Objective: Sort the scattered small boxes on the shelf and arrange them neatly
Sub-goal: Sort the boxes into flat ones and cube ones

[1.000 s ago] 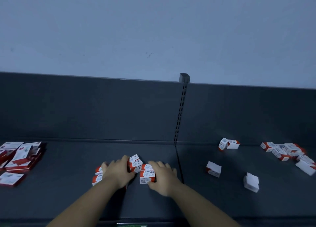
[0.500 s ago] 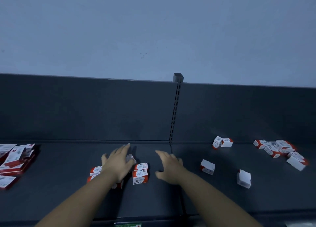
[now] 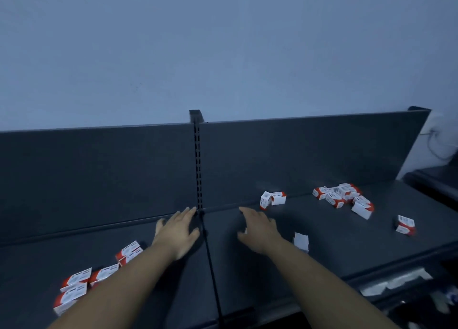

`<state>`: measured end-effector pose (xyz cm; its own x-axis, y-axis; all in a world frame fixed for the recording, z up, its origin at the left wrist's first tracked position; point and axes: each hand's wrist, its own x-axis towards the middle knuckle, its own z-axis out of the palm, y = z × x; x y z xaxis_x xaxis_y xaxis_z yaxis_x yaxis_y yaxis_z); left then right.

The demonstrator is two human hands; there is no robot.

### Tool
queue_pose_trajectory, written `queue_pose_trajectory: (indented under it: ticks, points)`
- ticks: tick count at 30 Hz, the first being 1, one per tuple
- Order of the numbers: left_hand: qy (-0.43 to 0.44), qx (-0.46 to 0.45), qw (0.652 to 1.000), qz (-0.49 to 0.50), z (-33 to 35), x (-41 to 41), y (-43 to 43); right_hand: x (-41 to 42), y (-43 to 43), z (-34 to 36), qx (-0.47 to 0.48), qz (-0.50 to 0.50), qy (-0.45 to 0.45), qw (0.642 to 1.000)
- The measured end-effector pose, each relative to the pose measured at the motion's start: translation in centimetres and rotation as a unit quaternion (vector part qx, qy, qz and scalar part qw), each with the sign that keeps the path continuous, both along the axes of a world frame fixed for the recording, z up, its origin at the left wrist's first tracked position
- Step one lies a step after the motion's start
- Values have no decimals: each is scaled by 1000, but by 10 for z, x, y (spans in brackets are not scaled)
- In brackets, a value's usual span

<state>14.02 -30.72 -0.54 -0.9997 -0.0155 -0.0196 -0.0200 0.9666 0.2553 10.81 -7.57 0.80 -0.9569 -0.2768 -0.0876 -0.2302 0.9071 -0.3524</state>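
- The small boxes, red and white, lie in a loose group at the lower left of the frame on the dark shelf. The left forearm partly covers them.
- More are scattered on the right half of the shelf. A lone white box is just right of the right wrist, and a pair of boxes sits against the back panel. A heap of boxes lies at middle right, with a single box apart from it, further right.
- The left hand is at frame centre, just left of the shelf's seam. Its fingers are stretched forward and its grip is slack and empty.
- The right hand is right of the seam, below the pair. Its fingers are spread and its grip holds nothing.
- A slotted upright divides the back panel, and a pale wall rises above it.
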Motion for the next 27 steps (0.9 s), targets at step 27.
queue_pose_trajectory:
  ticks: [27]
  points:
    - [21,61,998,-28,-5,-127,272,-124,267,-2,9,-17,-12,1000]
